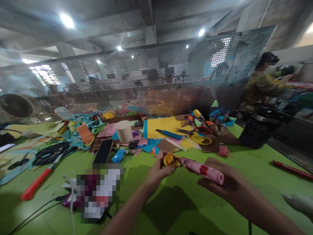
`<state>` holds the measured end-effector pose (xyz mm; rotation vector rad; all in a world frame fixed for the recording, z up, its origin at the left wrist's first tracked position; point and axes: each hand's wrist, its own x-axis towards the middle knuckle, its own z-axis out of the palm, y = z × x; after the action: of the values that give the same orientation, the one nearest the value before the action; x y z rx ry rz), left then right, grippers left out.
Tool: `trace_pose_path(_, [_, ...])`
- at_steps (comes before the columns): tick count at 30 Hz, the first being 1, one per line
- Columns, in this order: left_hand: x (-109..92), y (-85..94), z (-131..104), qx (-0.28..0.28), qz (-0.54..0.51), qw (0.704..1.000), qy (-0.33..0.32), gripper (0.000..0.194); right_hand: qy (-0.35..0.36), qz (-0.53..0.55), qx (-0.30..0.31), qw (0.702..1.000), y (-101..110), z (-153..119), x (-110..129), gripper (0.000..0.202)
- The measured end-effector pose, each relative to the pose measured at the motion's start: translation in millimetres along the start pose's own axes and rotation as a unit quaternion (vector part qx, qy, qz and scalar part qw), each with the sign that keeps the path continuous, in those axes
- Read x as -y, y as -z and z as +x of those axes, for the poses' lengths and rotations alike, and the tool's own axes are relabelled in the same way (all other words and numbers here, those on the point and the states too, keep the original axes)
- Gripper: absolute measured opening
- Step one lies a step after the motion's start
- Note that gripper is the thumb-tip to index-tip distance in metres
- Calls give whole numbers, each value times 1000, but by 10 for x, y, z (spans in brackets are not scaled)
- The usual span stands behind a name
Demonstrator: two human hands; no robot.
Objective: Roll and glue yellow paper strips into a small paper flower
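My left hand (160,169) is closed around a small yellow paper roll (170,159), coiled like a flower, with its open end toward the right. In my right hand (220,179) is a pink glue gun (202,169), stained brown near the front and red on top. Its nozzle reaches the edge of the paper roll; whether they touch I cannot make out. Beyond the hands lie a blue utility knife (170,134), yellow-handled scissors (200,139) and red-handled scissors (204,130), on and beside yellow paper sheets (161,124).
On the green table (137,202) are a phone (103,151), a paper-white roll (123,131), a red-handled tool (36,184), paper scraps (85,132) and a power strip (107,189). A dark tumbler (259,127) stands right, below a perforated metal screen (156,81). A person (259,85) sits beyond.
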<state>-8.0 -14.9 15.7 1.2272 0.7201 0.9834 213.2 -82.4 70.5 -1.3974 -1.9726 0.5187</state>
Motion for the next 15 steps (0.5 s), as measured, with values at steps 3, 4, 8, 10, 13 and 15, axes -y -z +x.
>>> trace_pose_path(3, [20, 7, 8, -5, 16, 1000, -9, 44, -3, 1, 2, 1000, 10, -11, -2, 31])
trace_pose_path(4, [24, 9, 9, -7, 25, 1000, -13, 45, -6, 4, 6, 1000, 9, -10, -2, 31])
trace_pose_path(8, [17, 18, 4, -3, 53, 998, -21, 45, -11, 1, 13, 1000, 1, 4, -2, 32])
trace_pose_path(10, [7, 21, -1, -1, 53, 998, -25, 44, -2, -8, 8, 1000, -1, 4, 0, 32])
trace_pose_path(13, [-1, 22, -2, -3, 47, 999, -28, 44, 4, -16, 11, 1000, 3, -14, 7, 32])
trace_pose_path(15, [0, 22, 1, -5, 48, 998, -28, 45, 3, -23, 9, 1000, 7, -28, 9, 32])
